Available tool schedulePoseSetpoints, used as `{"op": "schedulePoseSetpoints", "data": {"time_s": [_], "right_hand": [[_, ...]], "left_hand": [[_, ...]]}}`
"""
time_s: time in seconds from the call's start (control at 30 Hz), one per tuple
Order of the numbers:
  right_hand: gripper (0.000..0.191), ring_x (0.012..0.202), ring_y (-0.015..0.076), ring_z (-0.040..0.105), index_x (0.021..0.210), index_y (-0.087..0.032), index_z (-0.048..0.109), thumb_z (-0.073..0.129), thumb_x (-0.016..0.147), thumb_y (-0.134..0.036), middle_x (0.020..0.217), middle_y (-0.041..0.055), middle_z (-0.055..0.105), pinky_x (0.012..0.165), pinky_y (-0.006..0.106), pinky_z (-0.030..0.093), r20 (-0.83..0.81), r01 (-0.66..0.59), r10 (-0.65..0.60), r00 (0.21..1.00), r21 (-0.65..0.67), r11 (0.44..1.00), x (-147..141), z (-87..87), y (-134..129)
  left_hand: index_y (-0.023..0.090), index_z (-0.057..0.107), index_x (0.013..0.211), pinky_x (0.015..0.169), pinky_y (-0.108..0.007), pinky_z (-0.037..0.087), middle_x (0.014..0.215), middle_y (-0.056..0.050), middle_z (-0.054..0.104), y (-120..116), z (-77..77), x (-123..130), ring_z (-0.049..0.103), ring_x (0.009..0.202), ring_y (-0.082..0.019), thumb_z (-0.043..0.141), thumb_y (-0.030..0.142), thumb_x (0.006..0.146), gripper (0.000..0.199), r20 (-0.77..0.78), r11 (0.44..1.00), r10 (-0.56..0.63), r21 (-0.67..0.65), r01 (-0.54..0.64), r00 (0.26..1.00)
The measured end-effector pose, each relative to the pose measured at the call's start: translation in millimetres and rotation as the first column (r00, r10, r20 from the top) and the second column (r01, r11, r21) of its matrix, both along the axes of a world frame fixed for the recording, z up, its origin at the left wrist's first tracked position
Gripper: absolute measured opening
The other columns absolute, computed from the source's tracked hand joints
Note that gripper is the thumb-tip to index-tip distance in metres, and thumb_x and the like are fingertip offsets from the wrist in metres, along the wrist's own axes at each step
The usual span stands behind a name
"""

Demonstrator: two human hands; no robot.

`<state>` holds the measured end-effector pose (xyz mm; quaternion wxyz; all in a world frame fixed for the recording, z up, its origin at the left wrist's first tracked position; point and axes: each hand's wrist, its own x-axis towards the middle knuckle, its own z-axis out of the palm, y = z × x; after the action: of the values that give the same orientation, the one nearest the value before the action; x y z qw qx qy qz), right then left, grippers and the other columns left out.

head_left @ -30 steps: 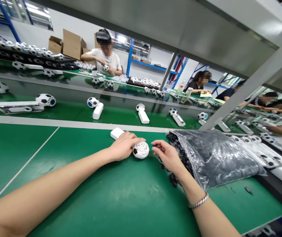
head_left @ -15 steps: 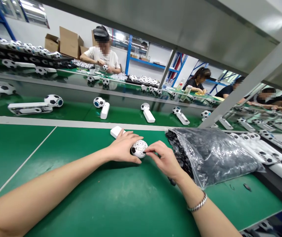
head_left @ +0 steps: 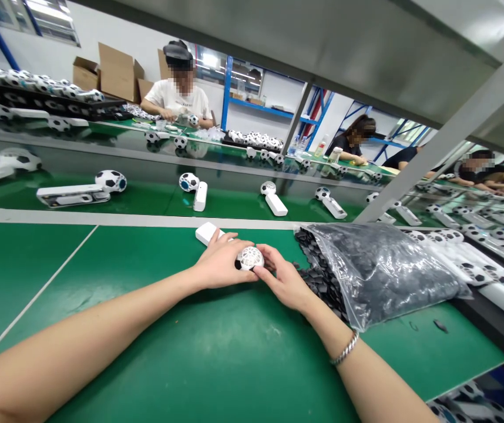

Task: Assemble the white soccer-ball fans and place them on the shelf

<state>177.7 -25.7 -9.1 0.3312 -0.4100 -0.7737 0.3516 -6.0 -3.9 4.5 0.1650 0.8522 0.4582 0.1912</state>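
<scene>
A white handheld fan [head_left: 251, 259] with a round, football-patterned head lies on the green worktable, its slotted grille facing up. My left hand [head_left: 221, 262] is closed round the left side of the head. Behind that hand the fan's white handle sticks out, partly covered. My right hand [head_left: 284, 276] has its thumb and fingers on the head's right side. Whether a small piece sits under those fingertips is hidden. To the right, a clear plastic bag [head_left: 388, 276] lies open toward my hands, with small black pieces [head_left: 322, 285] spilling from its mouth.
Beyond the table's pale edge strip [head_left: 155, 220], a green conveyor carries several similar fans [head_left: 274, 200]. More fans fill a dark tray [head_left: 494, 305] at right. A slanted metal post [head_left: 410, 158] rises behind the bag. A co-worker [head_left: 181, 97] sits across the line.
My right hand has gone from pinching a small black piece at the head's edge to gripping its right side. That piece is out of sight. Fans on the conveyor have shifted right.
</scene>
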Motion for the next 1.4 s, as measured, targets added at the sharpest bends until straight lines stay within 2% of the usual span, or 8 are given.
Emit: {"op": "schedulePoseSetpoints", "data": {"time_s": [0.37, 0.47, 0.6, 0.7, 0.83, 1.0, 1.23, 1.4], "right_hand": [[0.032, 0.097, 0.0147, 0.055, 0.114, -0.021, 0.041, 0.048, 0.083, -0.029, 0.111, 0.0058, 0.054, 0.08, 0.028, 0.047, -0.049, 0.022, -0.025, 0.998, -0.061, 0.998, -5, -2.3, 2], [0.032, 0.092, 0.0149, 0.055, 0.111, -0.019, 0.044, 0.047, 0.083, -0.033, 0.107, 0.0077, 0.055, 0.076, 0.028, 0.047, 0.018, 0.179, -0.179, 0.984, 0.007, 0.984, 6, 0.1, 9], [0.023, 0.08, 0.0164, 0.056, 0.093, -0.018, 0.056, 0.054, 0.077, -0.036, 0.097, 0.0079, 0.055, 0.072, 0.03, 0.044, 0.393, 0.451, -0.52, 0.758, 0.26, 0.854, 40, 8.9, 19], [0.017, 0.075, 0.0176, 0.057, 0.083, -0.021, 0.06, 0.06, 0.072, -0.034, 0.084, 0.0052, 0.06, 0.065, 0.028, 0.042, 0.632, 0.452, -0.501, 0.591, 0.254, 0.855, 58, 13.2, 21], [0.005, 0.071, 0.0176, 0.059, 0.077, -0.022, 0.062, 0.059, 0.073, -0.025, 0.077, 0.0037, 0.063, 0.061, 0.027, 0.04, 0.678, 0.423, -0.466, 0.569, 0.246, 0.872, 55, 12.8, 17], [0.012, 0.076, 0.025, 0.06, 0.075, -0.017, 0.063, 0.051, 0.076, -0.021, 0.081, 0.0122, 0.064, 0.063, 0.032, 0.041, 0.679, 0.414, -0.508, 0.53, 0.316, 0.854, 42, 11.5, 15], [0.023, 0.088, 0.0211, 0.059, 0.091, -0.013, 0.062, 0.043, 0.079, -0.01, 0.092, 0.0127, 0.064, 0.08, 0.03, 0.041, 0.582, 0.365, -0.481, 0.656, 0.313, 0.877, 49, 5.3, 23], [0.017, 0.083, 0.014, 0.058, 0.092, -0.02, 0.059, 0.044, 0.083, -0.022, 0.09, 0.0031, 0.063, 0.077, 0.025, 0.044, 0.339, 0.285, -0.358, 0.87, 0.246, 0.926, 38, 14.1, 15]], "left_hand": [[0.025, 0.054, 0.109, 0.1, -0.045, 0.023, 0.106, -0.003, 0.058, -1, 2.9, 2, 0.042, 0.109, -0.026, 0.062, 0.05, 0.064, 0.053, 0.041, 1.0, -0.003, 0.03, 0.002, 0.999], [0.025, 0.049, 0.116, 0.101, -0.046, 0.02, 0.116, -0.006, 0.054, 2, 0.5, -1, 0.036, 0.118, -0.027, 0.06, 0.053, 0.065, 0.059, 0.017, 0.997, -0.071, 0.01, 0.071, 0.997], [0.025, 0.048, 0.118, 0.104, -0.049, 0.013, 0.122, -0.008, 0.05, 5, -3.0, -3, 0.029, 0.124, -0.03, 0.062, 0.062, 0.059, 0.071, 0.016, 0.998, -0.062, 0.001, 0.062, 0.998], [0.026, 0.048, 0.117, 0.105, -0.051, 0.008, 0.125, -0.007, 0.049, 4, 0.1, -4, 0.025, 0.127, -0.031, 0.065, 0.055, 0.06, 0.066, 0.031, 0.996, -0.086, -0.037, 0.087, 0.996], [0.028, 0.042, 0.123, 0.104, -0.052, 0.012, 0.134, -0.004, 0.04, -2, 5.4, -2, 0.012, 0.132, -0.03, 0.065, 0.032, 0.066, 0.062, 0.076, 0.962, -0.19, -0.185, 0.201, 0.979], [0.023, 0.046, 0.117, 0.105, -0.048, 0.017, 0.132, -0.007, 0.041, -7, 0.0, 4, 0.007, 0.133, -0.029, 0.064, 0.038, 0.067, 0.055, 0.243, 0.965, -0.117, -0.202, 0.168, 0.963], [0.025, 0.051, 0.107, 0.106, -0.04, 0.021, 0.129, -0.003, 0.045, -2, 1.4, -5, 0.012, 0.133, -0.023, 0.06, 0.023, 0.067, 0.041, 0.3, 0.912, -0.258, -0.236, 0.334, 0.918], [0.023, 0.052, 0.11, 0.103, -0.037, 0.026, 0.138, -0.009, 0.033, -3, -1.8, -2, 0.019, 0.132, -0.024, 0.062, 0.037, 0.069, 0.044, 0.299, 0.941, -0.159, -0.243, 0.236, 0.941]]}}
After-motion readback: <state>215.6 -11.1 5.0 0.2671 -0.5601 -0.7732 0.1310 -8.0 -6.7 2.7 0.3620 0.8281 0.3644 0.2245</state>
